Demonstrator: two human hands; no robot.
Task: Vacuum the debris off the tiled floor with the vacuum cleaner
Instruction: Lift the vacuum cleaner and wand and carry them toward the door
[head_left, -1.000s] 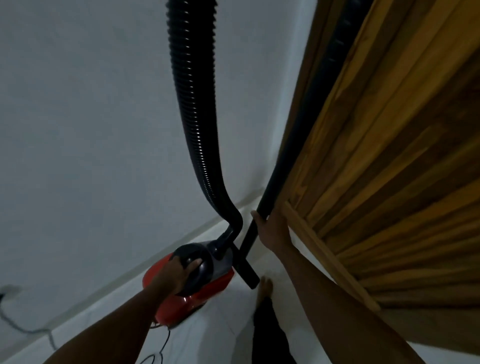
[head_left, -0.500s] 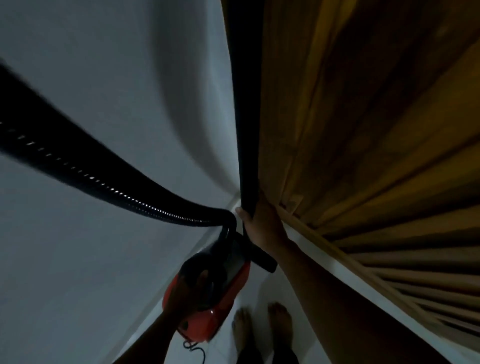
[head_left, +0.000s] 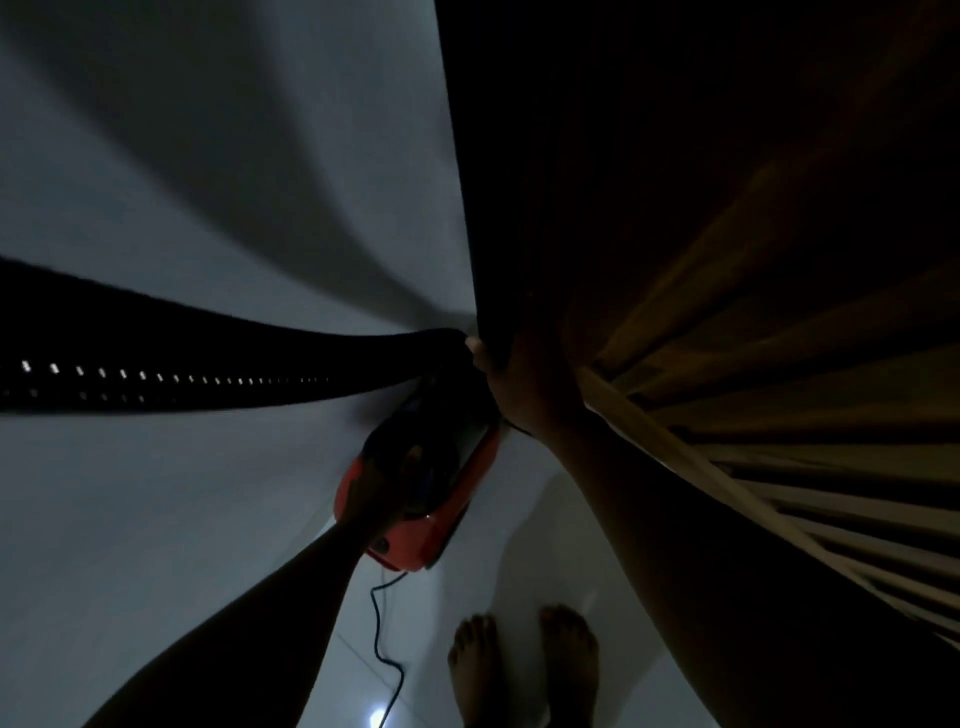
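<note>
the left hand (head_left: 387, 486) holds the red vacuum cleaner (head_left: 415, 540), fingers maybe curled on top. the right hand (head_left: 524, 384) has its fingers wrapped round the black tube (head_left: 491, 291).

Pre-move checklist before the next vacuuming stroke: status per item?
1. Left hand grips the red vacuum cleaner body: ok.
2. Right hand wraps the black rigid tube, beside the wooden slatted panel: ok.
3. Black ribbed hose shows no kink: ok as far as visible, it leaves the view on the left.
4. Thin black power cord clear of the bare feet: not ok, it trails on the white tiled floor close beside them, likely a trip risk.
5. Nozzle on the floor: cannot tell, out of view.
6. Debris located: cannot tell, too dark.
</note>
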